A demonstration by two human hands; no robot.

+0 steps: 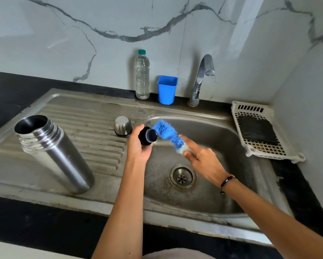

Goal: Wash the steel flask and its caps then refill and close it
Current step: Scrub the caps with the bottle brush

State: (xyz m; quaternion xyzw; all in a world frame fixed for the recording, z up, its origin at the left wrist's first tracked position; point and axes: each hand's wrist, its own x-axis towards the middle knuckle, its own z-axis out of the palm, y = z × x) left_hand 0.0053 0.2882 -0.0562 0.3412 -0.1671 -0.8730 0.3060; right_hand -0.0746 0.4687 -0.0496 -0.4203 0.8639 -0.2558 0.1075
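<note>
While the left hand [138,146] grips the stopper [147,136] and the right hand [203,159] grips the brush [168,133], washing is underway; the flask [54,152] stands open, unfilled.

Veined marble wall [101,43], seemingly daylit.

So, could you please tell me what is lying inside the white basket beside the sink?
A dark scrub pad lies flat in the white basket. Whatever is under the pad is covered, so I cannot tell.

Brush handle [186,149] inside right hand [203,161]
</note>
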